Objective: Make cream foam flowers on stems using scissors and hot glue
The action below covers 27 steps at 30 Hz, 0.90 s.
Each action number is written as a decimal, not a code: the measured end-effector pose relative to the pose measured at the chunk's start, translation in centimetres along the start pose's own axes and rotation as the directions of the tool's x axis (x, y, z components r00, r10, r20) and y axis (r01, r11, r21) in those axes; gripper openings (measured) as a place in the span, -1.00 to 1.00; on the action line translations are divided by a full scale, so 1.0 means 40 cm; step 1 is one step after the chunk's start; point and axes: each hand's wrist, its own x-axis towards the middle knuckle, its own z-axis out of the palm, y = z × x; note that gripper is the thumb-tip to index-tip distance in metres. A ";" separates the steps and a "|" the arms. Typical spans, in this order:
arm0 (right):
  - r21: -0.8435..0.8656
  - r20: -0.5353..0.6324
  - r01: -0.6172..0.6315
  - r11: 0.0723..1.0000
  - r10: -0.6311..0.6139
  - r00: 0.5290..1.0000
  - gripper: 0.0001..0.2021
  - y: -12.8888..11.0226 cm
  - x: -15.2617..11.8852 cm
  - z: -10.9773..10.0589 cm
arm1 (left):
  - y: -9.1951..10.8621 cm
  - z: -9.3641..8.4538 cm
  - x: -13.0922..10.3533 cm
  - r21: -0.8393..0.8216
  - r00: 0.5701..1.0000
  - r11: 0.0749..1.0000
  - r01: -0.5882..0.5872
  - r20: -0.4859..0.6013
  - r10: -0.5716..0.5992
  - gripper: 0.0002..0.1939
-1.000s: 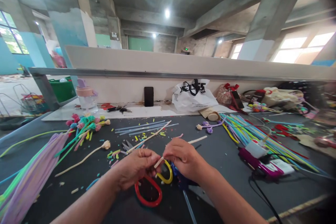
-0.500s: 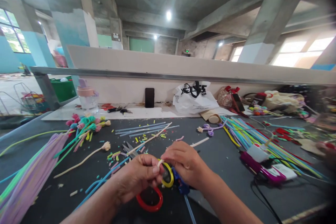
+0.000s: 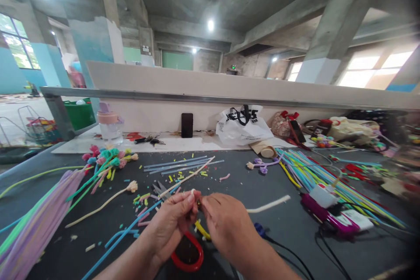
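Observation:
My left hand is closed, with thumb and forefinger pinching the small looped end of a white pipe cleaner. My right hand is bent close against it, fingers pressed together at the same spot. The pipe cleaner's straight length sticks out to the right behind my right hand; its middle is hidden. Below both hands lie scissors with red and yellow handles, blades pointing away to the left. A blue tool with a black cord shows partly beyond my right wrist, mostly covered by my arm.
Cut pipe-cleaner bits litter the dark table. Clear sticks lie behind them. Bundled lilac and green stems and finished flowers are left; coloured stems and a purple device are right. A phone stands behind.
Both hands have shifted slightly, my right hand turning so its back faces up. The pipe cleaner's free length has swung nearer and shows more. The yellow scissor handle is now mostly covered.

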 end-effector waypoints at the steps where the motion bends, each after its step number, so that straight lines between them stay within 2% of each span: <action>1: -0.002 0.005 -0.016 1.000 0.016 1.000 -0.85 -0.005 -0.001 0.000 | -0.003 0.003 -0.001 0.008 1.000 1.000 -0.015 -0.019 0.015 -0.82; 6: 0.066 -0.041 -0.068 0.996 0.071 0.997 -0.84 -0.012 0.000 0.001 | -0.017 0.008 -0.006 0.039 0.994 0.997 -0.066 -0.081 0.069 -0.79; 10: 0.133 -0.097 -0.065 0.989 0.078 0.992 -0.78 -0.012 0.002 -0.008 | -0.021 0.006 -0.014 0.072 0.996 0.994 -0.081 -0.017 0.083 -0.80; 14: 0.139 -0.083 -0.089 0.986 0.101 0.991 -0.70 -0.015 0.002 -0.015 | -0.014 0.010 -0.020 0.119 0.991 0.984 -0.135 0.041 0.131 -0.87; 19: 0.119 -0.056 -0.159 0.980 0.167 0.984 -0.83 -0.017 0.001 -0.020 | -0.002 0.029 -0.034 0.159 0.989 0.978 -0.138 0.081 0.126 -0.83; 23: 0.141 -0.067 -0.168 0.976 0.178 0.982 -0.81 -0.026 -0.005 -0.020 | -0.005 0.034 -0.038 0.161 0.988 0.975 -0.151 0.043 0.146 -0.83; 27: 0.256 -0.082 -0.122 0.959 0.147 0.986 -0.76 -0.036 -0.011 -0.007 | -0.011 0.025 -0.026 0.159 0.982 0.969 -0.187 0.005 0.188 -0.86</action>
